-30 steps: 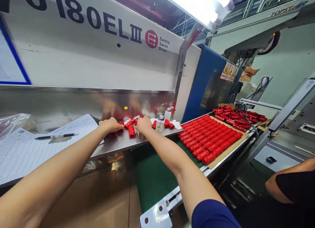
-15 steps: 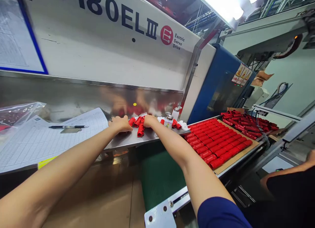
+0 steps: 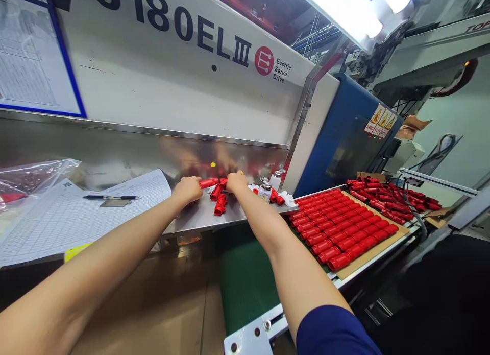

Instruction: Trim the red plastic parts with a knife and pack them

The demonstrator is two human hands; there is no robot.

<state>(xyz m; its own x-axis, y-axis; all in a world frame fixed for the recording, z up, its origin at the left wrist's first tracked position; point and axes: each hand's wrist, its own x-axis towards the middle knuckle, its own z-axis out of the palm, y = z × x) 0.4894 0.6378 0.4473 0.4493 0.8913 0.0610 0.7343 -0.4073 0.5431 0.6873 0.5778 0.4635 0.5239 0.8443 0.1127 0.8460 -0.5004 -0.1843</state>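
Note:
My left hand is closed round a red plastic tube, whose free end sticks out to the right above a steel shelf. My right hand is curled shut at the shelf's back, with the end of another red tube showing at its left side; the fingers themselves are mostly hidden. Between the hands, a red tube with ribbed details and one more red tube lie on the shelf. Small clear bottles with metal caps stand right of my right hand.
Rows of red tubes lie on a cardboard sheet at right, with a loose red heap behind. A gridded sheet bears a pen at left. A green conveyor belt runs below. A person in dark clothing is at far right.
My left hand has lifted a red tube, which now points right. My right hand has risen slightly and shifted right. The view has shifted a little, and the person at right has moved.

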